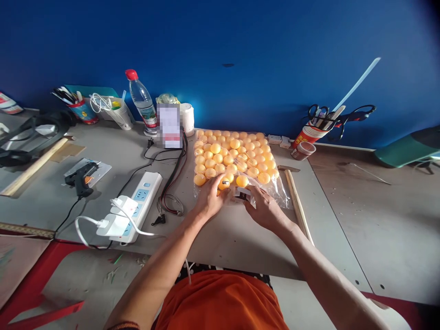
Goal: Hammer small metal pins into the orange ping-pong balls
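Observation:
A clear plastic bag point(278, 192) full of several orange table-tennis balls point(233, 153) lies on the grey table in front of me. My left hand point(209, 199) rests at the bag's near edge, its fingers curled round one orange ball point(224, 184) at the bag's opening. My right hand point(263, 208) is beside it on the right, fingers pinching the bag's plastic edge, where a small white label with a dark mark point(243, 193) sits. Both hands nearly touch each other.
A white power strip point(142, 197) with chargers and cables lies left of the hands, a black glue gun point(82, 176) farther left. A water bottle point(141, 101), cups of pens and a cup with scissors point(318, 126) stand along the blue wall. A wooden stick point(298, 206) lies right of the bag.

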A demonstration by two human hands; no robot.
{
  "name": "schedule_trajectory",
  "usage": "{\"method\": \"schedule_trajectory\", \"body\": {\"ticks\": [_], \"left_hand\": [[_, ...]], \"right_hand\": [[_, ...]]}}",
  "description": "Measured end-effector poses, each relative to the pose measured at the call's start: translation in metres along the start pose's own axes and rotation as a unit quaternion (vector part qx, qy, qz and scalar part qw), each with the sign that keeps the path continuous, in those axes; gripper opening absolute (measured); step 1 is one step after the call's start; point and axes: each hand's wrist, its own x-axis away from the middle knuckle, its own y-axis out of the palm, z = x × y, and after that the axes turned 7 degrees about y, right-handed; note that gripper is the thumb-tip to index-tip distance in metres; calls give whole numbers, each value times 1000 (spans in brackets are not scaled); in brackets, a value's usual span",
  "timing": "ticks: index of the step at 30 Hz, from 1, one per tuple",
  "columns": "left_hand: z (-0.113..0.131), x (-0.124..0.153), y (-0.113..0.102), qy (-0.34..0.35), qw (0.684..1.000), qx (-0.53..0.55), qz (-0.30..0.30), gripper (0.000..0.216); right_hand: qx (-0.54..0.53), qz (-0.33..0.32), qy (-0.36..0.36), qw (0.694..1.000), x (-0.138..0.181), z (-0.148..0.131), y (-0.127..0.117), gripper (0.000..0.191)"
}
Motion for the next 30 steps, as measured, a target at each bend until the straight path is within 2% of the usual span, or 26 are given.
{"method": "schedule_trajectory", "body": {"ticks": [8, 14, 18, 24, 30], "left_hand": [[-10, -7, -6, -29, 999, 5, 35, 37], [-6, -8, -12, -66, 998, 21, 4, 36], [-2, -7, -11, -55, 998, 17, 12, 37], [-2, -7, -9, -44, 999, 10, 17, 40], [-5, -6, -6, -15, 1000, -2, 25, 41]], "right_hand": [[-42, 7, -35, 998, -6, -3, 8, 32], [-89, 10, 45, 995, -12, -1, 3, 33], [-97, 28, 73, 992, -11, -2, 1, 42], [-60, 61, 33, 996, -10, -5, 6, 52], [64, 67, -8, 996, -8, -8, 2, 47]]}}
